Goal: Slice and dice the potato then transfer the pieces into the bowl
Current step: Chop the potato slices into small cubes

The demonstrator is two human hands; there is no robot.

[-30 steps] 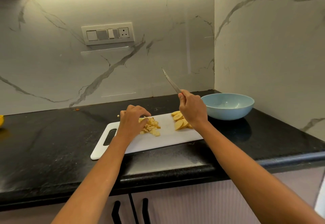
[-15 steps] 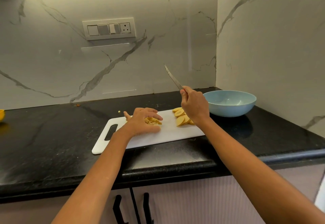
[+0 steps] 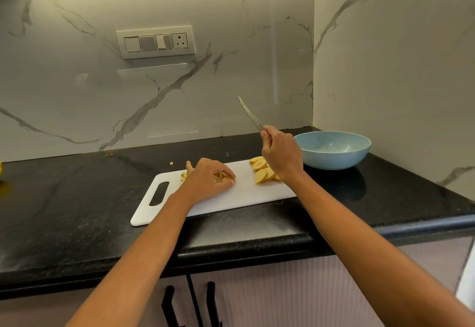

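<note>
Dicing done in part, transfer pending: your left hand (image 3: 209,179) cups the diced potato pieces (image 3: 221,175) at centre frame on the cutting board (image 3: 239,193); your right hand (image 3: 281,156) grips the raised knife (image 3: 250,113). Undiced slices (image 3: 262,171) lie beside the empty bowl (image 3: 334,150), right of centre. Next, probably, carry the dice there.

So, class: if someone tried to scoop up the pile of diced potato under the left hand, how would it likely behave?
The diced potato is many small loose bits, so it would probably scatter, not lift as one. One stray piece already lies on the counter. Freshly cut faces look moist, so bits may cling to the left hand.
</note>
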